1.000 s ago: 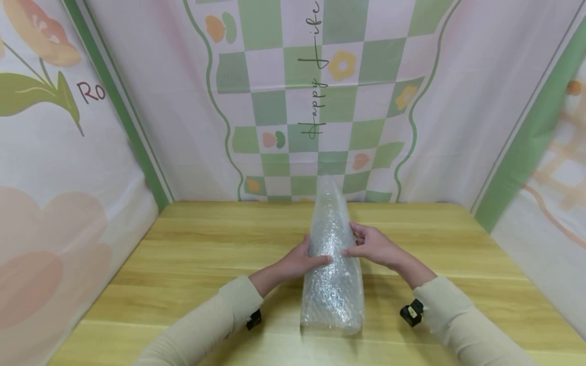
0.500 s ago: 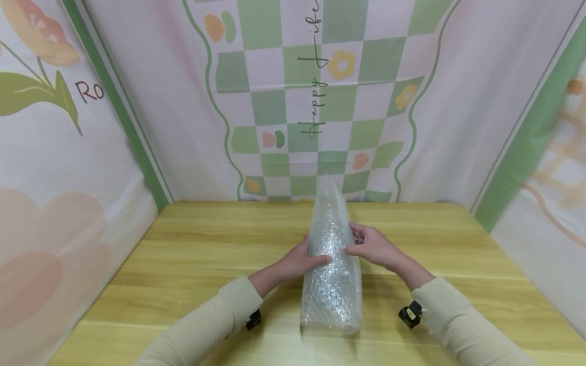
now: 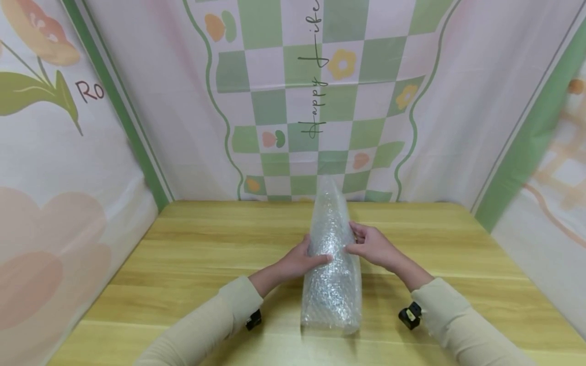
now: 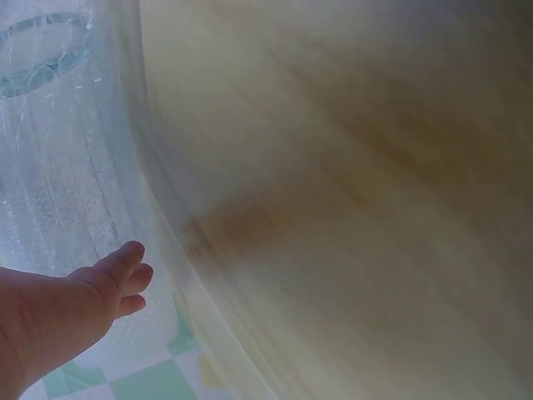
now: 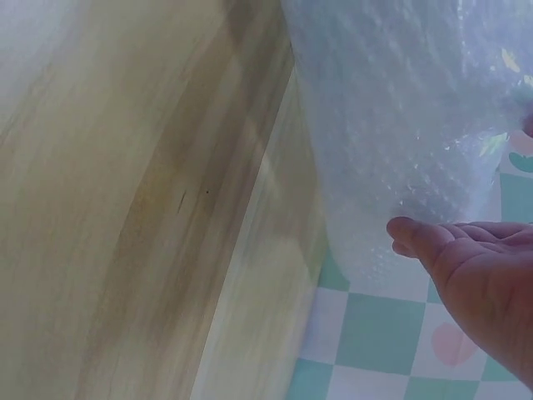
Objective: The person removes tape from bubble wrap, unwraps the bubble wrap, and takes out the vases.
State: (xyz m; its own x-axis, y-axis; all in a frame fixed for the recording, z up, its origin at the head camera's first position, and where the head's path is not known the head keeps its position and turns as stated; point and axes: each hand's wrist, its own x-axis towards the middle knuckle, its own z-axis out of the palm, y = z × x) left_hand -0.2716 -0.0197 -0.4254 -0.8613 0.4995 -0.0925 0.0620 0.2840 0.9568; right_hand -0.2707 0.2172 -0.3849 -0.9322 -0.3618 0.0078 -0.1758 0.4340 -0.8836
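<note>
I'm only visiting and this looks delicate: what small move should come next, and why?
Perhaps slide the bare right grip toward the tapered far end of the clear, glossy bubble-wrap bundle, while the left grip steadies it: both hold it around its middle, leaving that narrow end unheld.

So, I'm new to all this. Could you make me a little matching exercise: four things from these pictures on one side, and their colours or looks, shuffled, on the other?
Things:
1. bubble wrap
2. table
3. sleeves
4. back cloth

Looks:
A. plain beige cloth
B. green and white checks, with writing
C. clear and shiny
D. yellowish, with a wood grain

Right pairs: 1-C, 2-D, 3-A, 4-B
</note>
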